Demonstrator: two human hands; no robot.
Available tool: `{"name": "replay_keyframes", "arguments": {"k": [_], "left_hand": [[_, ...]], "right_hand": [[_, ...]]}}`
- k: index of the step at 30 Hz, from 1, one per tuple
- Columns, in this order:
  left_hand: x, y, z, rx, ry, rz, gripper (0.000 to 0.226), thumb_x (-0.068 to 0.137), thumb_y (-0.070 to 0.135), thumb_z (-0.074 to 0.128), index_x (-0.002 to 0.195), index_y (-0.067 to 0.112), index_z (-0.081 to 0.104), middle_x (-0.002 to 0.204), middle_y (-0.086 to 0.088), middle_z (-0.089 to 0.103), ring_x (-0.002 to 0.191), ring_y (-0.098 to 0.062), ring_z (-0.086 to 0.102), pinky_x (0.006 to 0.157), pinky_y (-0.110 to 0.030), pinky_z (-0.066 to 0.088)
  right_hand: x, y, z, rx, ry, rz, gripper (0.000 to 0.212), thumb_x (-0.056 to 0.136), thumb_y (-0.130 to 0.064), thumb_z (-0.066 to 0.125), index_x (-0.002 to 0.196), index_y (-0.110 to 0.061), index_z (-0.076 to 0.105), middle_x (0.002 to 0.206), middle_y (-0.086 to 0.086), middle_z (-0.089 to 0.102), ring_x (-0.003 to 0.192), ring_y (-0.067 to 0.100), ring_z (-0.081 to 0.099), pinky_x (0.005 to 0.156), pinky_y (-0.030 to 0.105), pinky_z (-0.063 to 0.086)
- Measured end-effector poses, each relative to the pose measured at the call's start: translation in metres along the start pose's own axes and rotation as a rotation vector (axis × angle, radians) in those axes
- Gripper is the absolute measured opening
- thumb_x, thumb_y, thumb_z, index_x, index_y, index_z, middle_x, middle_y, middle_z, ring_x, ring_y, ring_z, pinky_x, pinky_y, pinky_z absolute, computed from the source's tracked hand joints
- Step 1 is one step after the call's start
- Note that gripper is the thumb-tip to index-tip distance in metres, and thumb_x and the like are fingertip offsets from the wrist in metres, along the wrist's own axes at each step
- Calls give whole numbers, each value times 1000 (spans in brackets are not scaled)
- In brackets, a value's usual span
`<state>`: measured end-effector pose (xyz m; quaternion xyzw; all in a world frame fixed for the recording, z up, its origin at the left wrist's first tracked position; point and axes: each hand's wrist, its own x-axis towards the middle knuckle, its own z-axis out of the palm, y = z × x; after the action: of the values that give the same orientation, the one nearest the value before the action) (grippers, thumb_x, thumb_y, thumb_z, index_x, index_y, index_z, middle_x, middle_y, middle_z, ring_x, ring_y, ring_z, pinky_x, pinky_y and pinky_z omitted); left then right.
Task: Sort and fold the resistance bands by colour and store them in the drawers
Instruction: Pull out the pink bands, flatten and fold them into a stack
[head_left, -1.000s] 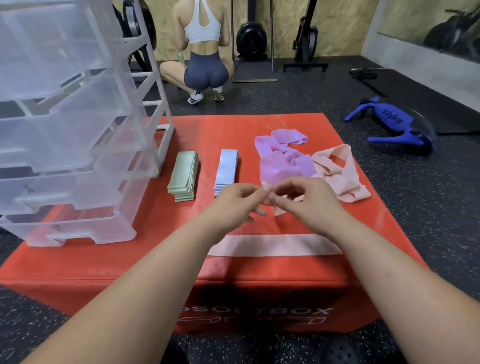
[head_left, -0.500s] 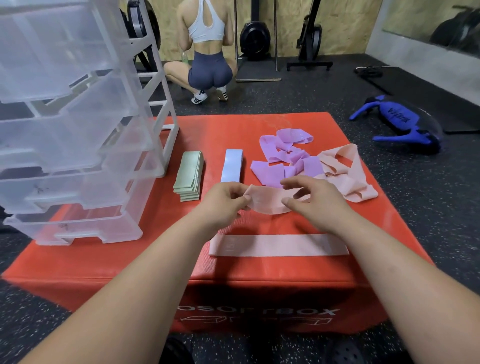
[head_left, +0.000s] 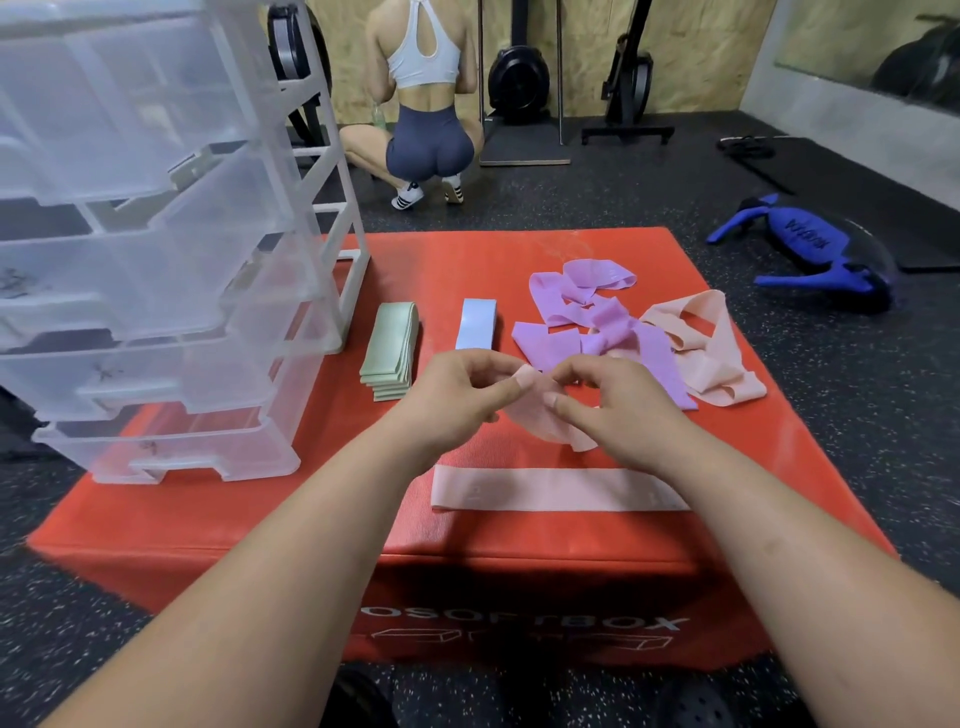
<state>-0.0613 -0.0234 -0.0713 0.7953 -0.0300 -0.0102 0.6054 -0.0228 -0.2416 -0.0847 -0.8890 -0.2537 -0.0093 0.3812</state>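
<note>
Red padded box (head_left: 322, 525) on a speckled gym floor (head_left: 852, 426) serves as the work surface. Both hands meet above the middle of the box, just short of its near edge. Left hand (head_left: 457, 395) pinches the upper edge of a pale pink band (head_left: 540, 423) between thumb and forefinger, other fingers curled under. Right hand (head_left: 615, 410) pinches the same band from the other side, fingers bent over it; the band sags in a loose fold between the two hands, lifted off the box. A second pink band (head_left: 550, 494) lies flat and straight along the near edge, partly under the right wrist. Toward the middle, a stack of folded green bands (head_left: 392, 351) lies beside a folded light blue band (head_left: 477, 323), the two close but apart. Right of these, a loose heap of purple bands (head_left: 576, 317) spreads toward the far edge, touching a tangle of peach-pink bands (head_left: 714, 358) near the right edge. A clear plastic drawer unit (head_left: 156, 270) stands on the left side of the box, drawers drawn out toward the near edge; contents hard to make out. Beyond the far edge, another person (head_left: 423, 104) crouches facing away. A blue piece of gym gear (head_left: 810, 249) lies on the floor off the far right corner.
</note>
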Motion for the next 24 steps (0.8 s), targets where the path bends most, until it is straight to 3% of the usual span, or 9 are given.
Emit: {"name": "replay_keyframes", "arguments": {"k": [5, 10, 12, 16, 18, 20, 24], "left_hand": [[2, -2, -5, 18, 59, 35, 5, 95, 23, 80, 95, 18, 79, 86, -15, 73, 77, -17, 62, 76, -40, 53], [0, 8, -13, -86, 182, 101, 4, 94, 17, 81, 95, 13, 79, 90, -14, 78, 82, -16, 70, 81, -39, 61], [0, 8, -18, -103, 226, 108, 7, 93, 15, 81, 97, 10, 79, 89, -12, 78, 81, -14, 70, 81, -35, 61], [1, 1, -25, -59, 222, 77, 9, 94, 19, 81, 99, 12, 79, 88, -10, 74, 80, -14, 65, 77, -32, 57], [1, 1, -27, -37, 209, 70, 8, 96, 20, 78, 100, 13, 80, 88, -8, 76, 78, -11, 66, 76, -29, 57], [1, 0, -28, -15, 211, 74, 8, 98, 21, 76, 100, 14, 80, 91, -12, 77, 78, -11, 66, 78, -35, 58], [2, 1, -31, -26, 277, 126, 7, 98, 21, 76, 99, 14, 80, 96, -14, 78, 84, -16, 70, 84, -42, 61]], "right_hand": [[-2, -1, 3, -1, -55, -24, 22, 90, -22, 74, 97, -41, 65, 99, -19, 72, 100, 0, 65, 92, 26, 51], [-2, 28, 0, -209, -80, 85, 9, 86, -29, 74, 93, -28, 67, 87, -10, 70, 87, 18, 63, 83, 44, 54], [-4, 35, -6, -229, -64, 124, 9, 86, -27, 76, 83, -27, 67, 84, -7, 70, 85, 19, 62, 81, 42, 53], [-9, 44, -16, -231, -8, 146, 30, 86, -33, 80, 68, -32, 57, 74, -7, 66, 72, 13, 56, 68, 33, 44], [-11, 46, -19, -233, -17, 136, 23, 86, -34, 80, 72, -33, 62, 71, -9, 64, 68, 11, 55, 66, 33, 43], [-13, 44, -24, -230, -13, 124, 13, 84, -35, 82, 80, -32, 70, 74, -8, 68, 72, 14, 60, 69, 34, 47], [-19, 47, -33, -247, 19, 118, 16, 81, -36, 85, 81, -33, 69, 76, -9, 69, 77, 18, 63, 71, 35, 48]]}}
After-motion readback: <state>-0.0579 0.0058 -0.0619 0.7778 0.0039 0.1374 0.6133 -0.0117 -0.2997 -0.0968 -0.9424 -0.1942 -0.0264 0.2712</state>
